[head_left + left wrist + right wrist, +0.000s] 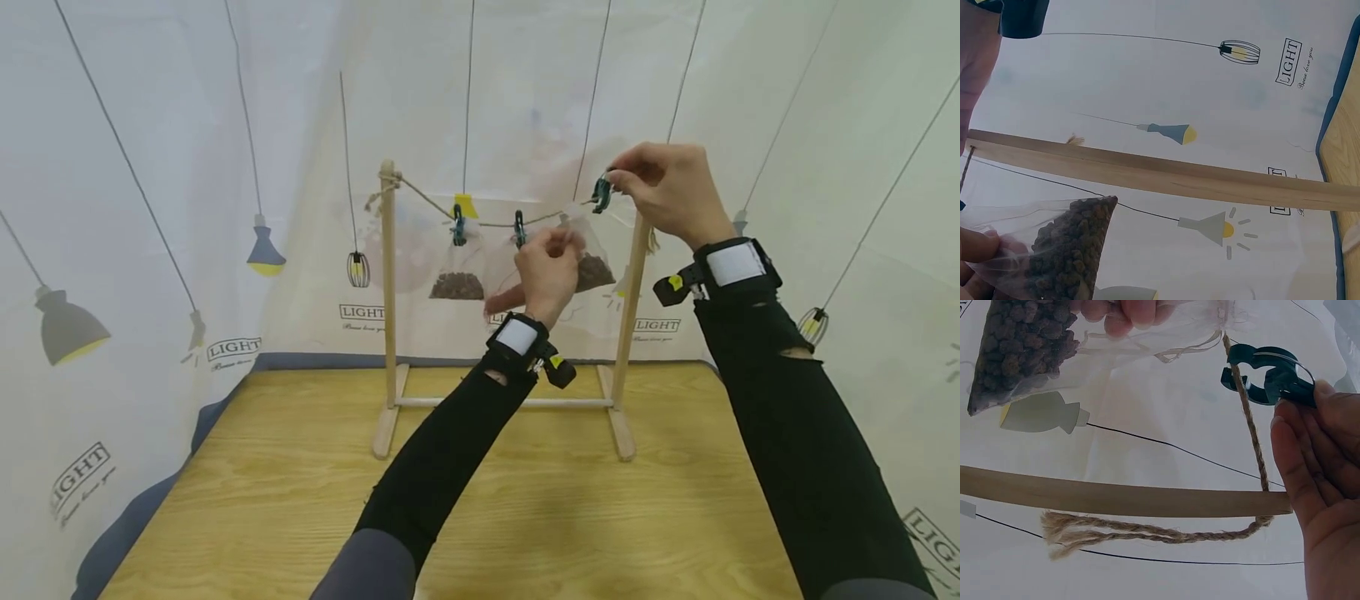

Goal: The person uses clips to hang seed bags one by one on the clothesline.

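My left hand (550, 271) pinches a sheer pouch (595, 273) with dark pebble-like pieces in its bottom, holding it up close to the rope near the right post. In the right wrist view, the pouch's gathered top meets the rope (1250, 419). Thumb and fingers of my right hand (667, 192) squeeze the handles of a dark green clip (601, 193). Its jaws stand apart, with the rope passing between them just beside the pouch's top. Another filled pouch (457, 286) hangs at the left from a green clip (459, 225). A further clip (519, 228) sits mid-rope, partly above my left hand.
The rope is tied between two wooden posts, left (389, 292) and right (631, 308), joined by a white bar (562, 403) low down. The stand's feet rest on a wood-grain table (510, 517). Behind hangs a cloth (300, 125) printed with lamps.
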Motion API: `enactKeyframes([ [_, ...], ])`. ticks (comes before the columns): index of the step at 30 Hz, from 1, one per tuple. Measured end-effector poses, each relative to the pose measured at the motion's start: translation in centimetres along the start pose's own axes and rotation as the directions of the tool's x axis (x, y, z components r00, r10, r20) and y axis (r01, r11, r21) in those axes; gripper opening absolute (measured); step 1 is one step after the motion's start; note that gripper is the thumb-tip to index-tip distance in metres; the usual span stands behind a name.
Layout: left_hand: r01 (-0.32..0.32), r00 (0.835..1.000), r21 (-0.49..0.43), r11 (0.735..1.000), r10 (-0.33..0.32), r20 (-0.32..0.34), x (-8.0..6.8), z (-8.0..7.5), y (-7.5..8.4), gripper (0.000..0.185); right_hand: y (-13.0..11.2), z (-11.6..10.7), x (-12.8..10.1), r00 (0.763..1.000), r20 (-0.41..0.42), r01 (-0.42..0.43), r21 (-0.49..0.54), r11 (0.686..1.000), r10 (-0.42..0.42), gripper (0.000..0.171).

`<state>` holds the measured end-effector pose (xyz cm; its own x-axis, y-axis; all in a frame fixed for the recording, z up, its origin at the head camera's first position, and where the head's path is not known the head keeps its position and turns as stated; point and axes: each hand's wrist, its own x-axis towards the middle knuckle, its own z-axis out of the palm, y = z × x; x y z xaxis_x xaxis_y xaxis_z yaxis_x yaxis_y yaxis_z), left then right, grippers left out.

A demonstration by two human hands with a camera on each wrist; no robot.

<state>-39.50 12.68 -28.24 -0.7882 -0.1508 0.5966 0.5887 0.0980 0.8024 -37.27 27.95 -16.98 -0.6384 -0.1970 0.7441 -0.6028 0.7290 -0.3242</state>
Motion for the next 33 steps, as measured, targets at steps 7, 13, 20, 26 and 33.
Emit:
enactKeyframes([
  [7,0.025,1.0,0.001,1.0,-0.025,0.01,0.1,0.5,0.2,0.01,0.1,0.1,-0.1,1.0,0.029,-0.001,0.0,1.0,0.001,0.02],
  [13,0.036,0.999,0.014,0.999,-0.037,0.016,0.6,0.9,0.3,0.009,0.3,0.5,-0.3,0.998,0.051,-0.023,0.014,1.0,0.022,0.02],
  [20,0.073,0.996,-0.022,0.997,-0.072,0.05,0.5,1.2,0.1,0.009,0.8,1.3,-0.8,0.997,0.079,-0.024,-0.001,1.0,0.024,0.02],
  [26,0.087,0.994,-0.029,0.996,-0.085,0.062,0.5,1.5,0.0,0.01,1.0,1.4,-1.1,0.996,0.093,-0.012,-0.003,1.0,0.012,0.02],
  [33,0.082,0.994,-0.007,0.997,-0.081,0.078,0.7,1.6,0.0,0.009,1.1,1.4,-1.1,0.991,0.131,0.033,-0.015,0.999,-0.03,0.019],
])
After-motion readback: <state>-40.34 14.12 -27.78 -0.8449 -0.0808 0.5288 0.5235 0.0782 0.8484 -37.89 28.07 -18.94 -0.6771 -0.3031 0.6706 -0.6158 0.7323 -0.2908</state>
